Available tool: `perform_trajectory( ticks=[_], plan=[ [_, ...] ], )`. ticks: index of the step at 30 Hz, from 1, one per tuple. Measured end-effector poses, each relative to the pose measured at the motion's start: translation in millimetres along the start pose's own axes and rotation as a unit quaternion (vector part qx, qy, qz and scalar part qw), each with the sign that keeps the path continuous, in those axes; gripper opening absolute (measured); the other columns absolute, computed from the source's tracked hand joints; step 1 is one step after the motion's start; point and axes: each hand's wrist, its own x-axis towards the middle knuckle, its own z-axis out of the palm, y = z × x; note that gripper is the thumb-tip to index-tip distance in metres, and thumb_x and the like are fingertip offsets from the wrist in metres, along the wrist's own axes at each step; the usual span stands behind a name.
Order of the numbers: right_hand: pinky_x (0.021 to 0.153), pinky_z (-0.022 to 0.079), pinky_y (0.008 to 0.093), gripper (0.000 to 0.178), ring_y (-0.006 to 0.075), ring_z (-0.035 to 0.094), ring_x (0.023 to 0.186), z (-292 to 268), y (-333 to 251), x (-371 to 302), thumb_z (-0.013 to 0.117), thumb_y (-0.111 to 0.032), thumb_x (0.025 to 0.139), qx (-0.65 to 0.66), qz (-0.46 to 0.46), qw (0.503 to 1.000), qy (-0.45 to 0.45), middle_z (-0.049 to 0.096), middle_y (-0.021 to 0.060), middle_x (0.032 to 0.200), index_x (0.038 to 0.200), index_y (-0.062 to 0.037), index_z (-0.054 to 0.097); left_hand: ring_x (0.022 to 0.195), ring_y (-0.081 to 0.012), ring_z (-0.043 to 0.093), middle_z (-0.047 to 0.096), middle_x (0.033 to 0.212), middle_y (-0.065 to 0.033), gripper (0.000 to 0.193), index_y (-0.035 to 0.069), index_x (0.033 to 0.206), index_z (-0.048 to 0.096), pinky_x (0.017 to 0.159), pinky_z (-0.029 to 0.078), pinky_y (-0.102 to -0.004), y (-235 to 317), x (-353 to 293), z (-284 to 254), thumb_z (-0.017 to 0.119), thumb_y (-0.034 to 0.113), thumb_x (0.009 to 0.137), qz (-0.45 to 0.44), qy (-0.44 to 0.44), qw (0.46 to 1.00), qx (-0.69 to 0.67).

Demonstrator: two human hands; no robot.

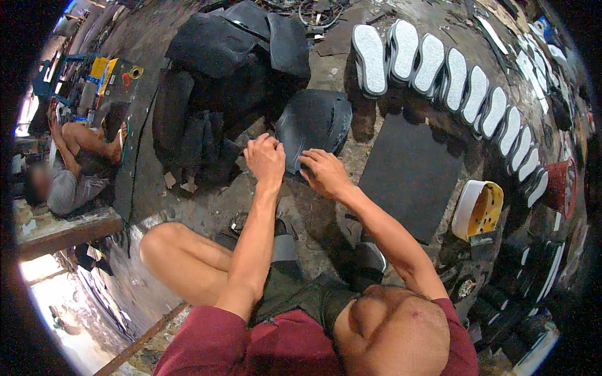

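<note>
A curved, dark rubber-like sheet (316, 122) stands tilted in front of me, with scuffs along its right edge. My left hand (264, 158) has its fingers curled at the near left corner of this sheet, pinching it. At the near edge, the bent fingers of my right hand (326, 172) grip the same sheet, thumb side toward me. Beyond it lies a large heap of black sheets (232, 59), some folded over others. The undersides of my fingers are hidden.
A row of stacked grey-topped shoe soles (429, 62) curves along the right. A flat black mat (407, 175) lies right of my hands, with a white-and-yellow cut container (467, 210) beside it. A red basket (560, 188) stands far right. Another person (75, 178) sits at left.
</note>
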Motion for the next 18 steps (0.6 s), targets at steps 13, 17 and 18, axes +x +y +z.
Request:
perform_trajectory(
  ticks=[13,17,18],
  plan=[
    [0.084,0.056,0.0315,0.046,0.0164,0.072,0.095,28,-7,55,0.083,-0.037,0.090,0.461,0.284,0.841,0.018,0.079,0.0104,0.106,0.117,-0.0006,0.076,0.084,-0.0130,0.070,0.073,0.088,-0.0021,0.027,0.006,0.104,0.073,0.069,0.055,-0.0288,-15,12,0,0.088,0.018,0.085,-0.413,-0.164,0.690,-0.571],
    [0.073,0.057,0.0301,0.045,0.0150,0.070,0.087,21,-10,55,0.085,-0.038,0.087,0.529,0.322,0.785,0.012,0.078,0.0065,0.101,0.112,-0.0007,0.078,0.086,-0.0132,0.072,0.076,0.095,-0.0041,0.030,0.006,0.109,0.074,0.069,0.058,-0.0276,-22,15,2,0.088,0.018,0.085,-0.412,-0.191,0.666,-0.591],
    [0.072,0.057,0.0305,0.045,0.0152,0.070,0.087,19,-11,57,0.085,-0.038,0.087,0.516,0.342,0.785,0.007,0.078,0.0067,0.102,0.112,-0.0006,0.078,0.087,-0.0129,0.072,0.076,0.097,-0.0040,0.031,0.006,0.111,0.074,0.069,0.058,-0.0273,-23,14,3,0.087,0.019,0.086,-0.409,-0.197,0.674,-0.583]
  ],
)
